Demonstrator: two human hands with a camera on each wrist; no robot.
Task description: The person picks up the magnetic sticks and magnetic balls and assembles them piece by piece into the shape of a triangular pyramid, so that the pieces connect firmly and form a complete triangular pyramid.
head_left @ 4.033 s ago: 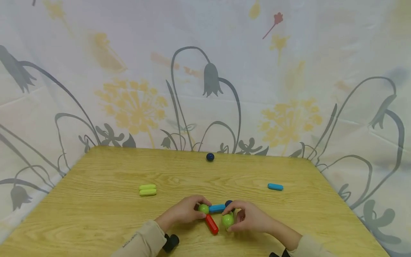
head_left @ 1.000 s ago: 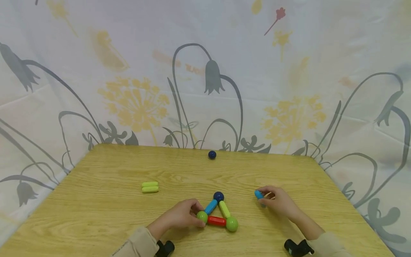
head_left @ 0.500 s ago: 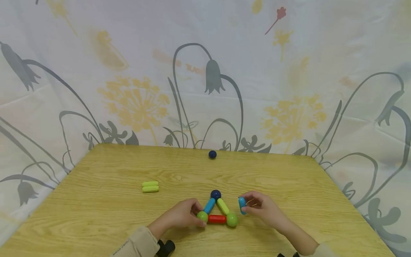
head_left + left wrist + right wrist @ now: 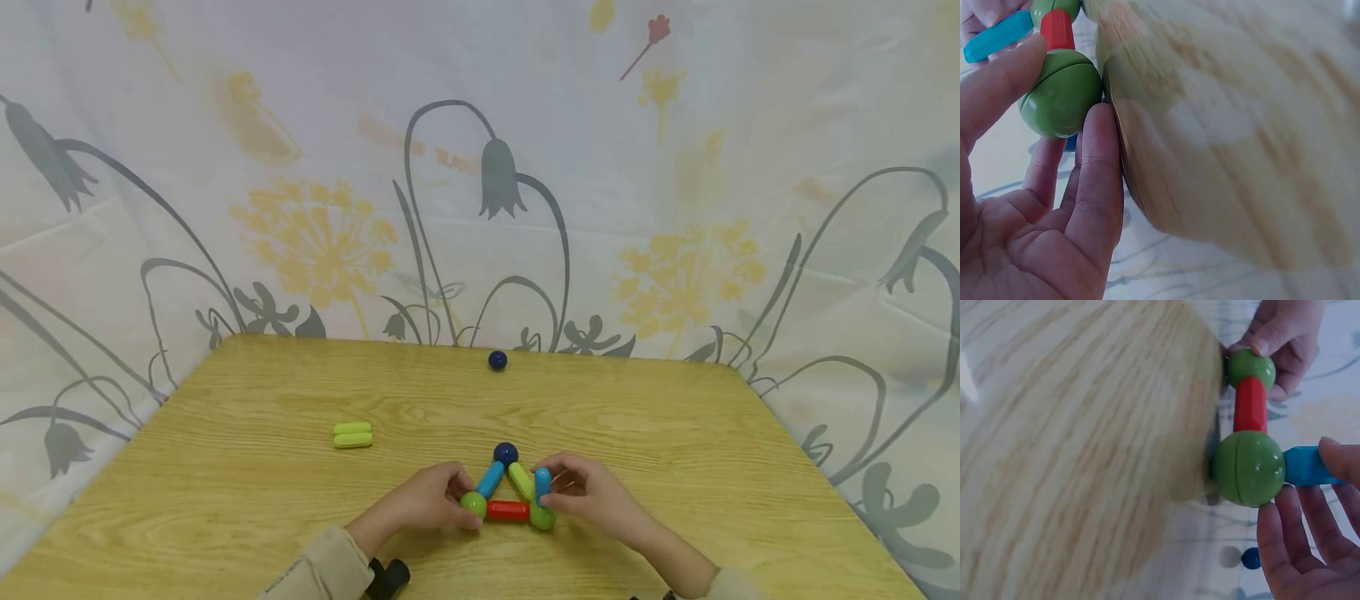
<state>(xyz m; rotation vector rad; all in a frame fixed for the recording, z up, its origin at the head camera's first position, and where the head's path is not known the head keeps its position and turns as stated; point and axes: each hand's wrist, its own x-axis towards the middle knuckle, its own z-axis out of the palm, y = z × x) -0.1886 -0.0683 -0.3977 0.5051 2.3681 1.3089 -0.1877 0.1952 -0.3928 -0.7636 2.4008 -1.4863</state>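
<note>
A flat triangle of rods and balls lies on the table: a dark blue ball (image 4: 506,453) at the far corner, green balls at the two near ones. A blue rod (image 4: 491,481), a yellow-green rod (image 4: 520,482) and a red rod (image 4: 508,511) form its sides. My left hand (image 4: 427,500) pinches the left green ball (image 4: 1062,94) between thumb and fingers. With thumb and fingertips, my right hand (image 4: 592,496) grips another blue rod (image 4: 542,486), upright on the right green ball (image 4: 1249,468). The rod's lower end meets that ball in the right wrist view.
Two yellow-green rods (image 4: 352,435) lie side by side at the left of the wooden table (image 4: 255,467). A second dark blue ball (image 4: 497,360) sits near the back edge. Behind the table hangs a flower-printed cloth (image 4: 465,250).
My right hand has picked up the blue rod from the right side and carried it left onto the right green ball. The rods and balls now form a closed triangle; my left hand stays at its corner.
</note>
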